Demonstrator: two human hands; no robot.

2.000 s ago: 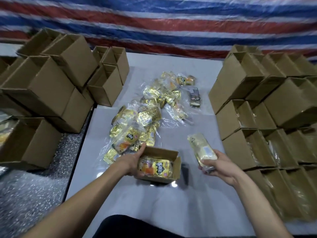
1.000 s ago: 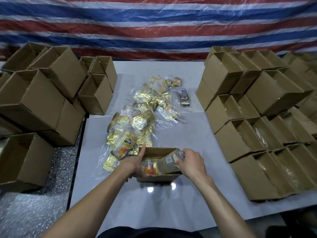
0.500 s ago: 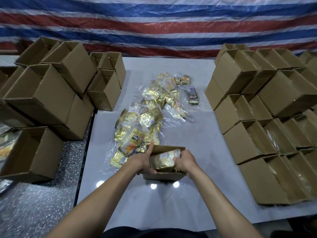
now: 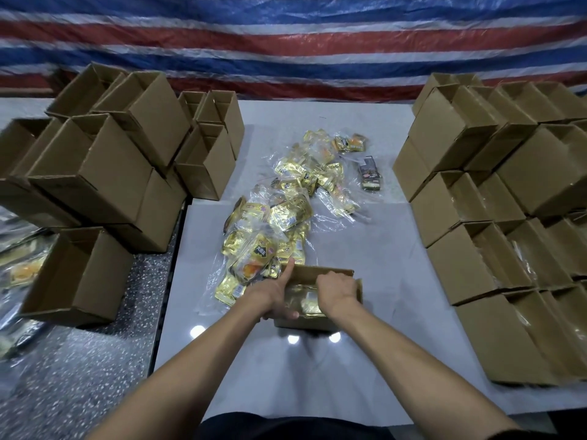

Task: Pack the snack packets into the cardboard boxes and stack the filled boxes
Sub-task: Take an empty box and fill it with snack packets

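Small cardboard box (image 4: 319, 323), plain brown corrugated, open-topped, stood on the smooth white table (image 4: 254, 369) directly in front of the person, touching the near end of the pile. Left hand (image 4: 273, 295) gripped the box's left end, thumb raised along its far corner, fingers wrapped round the near edge. Right hand (image 4: 336, 289) was inside the opening, fingers bent down over a gold packet (image 4: 306, 301) lying in the box; fingertips hidden, so grip versus mere pressing could not be told. Loose snack packets (image 4: 286, 214), shiny gold foil in crinkled clear film, lay heaped mid-table; several bore a black label patch with pale characters and an orange picture, print too blurred to read. One dark packet (image 4: 370, 173) lay apart at the pile's right. Stacked boxes (image 4: 460, 258) at right, some showing film inside; open boxes (image 4: 111, 173) piled at left, partly on a speckled surface (image 4: 79, 360). Striped red, white and blue tarpaulin (image 4: 286, 42) behind.
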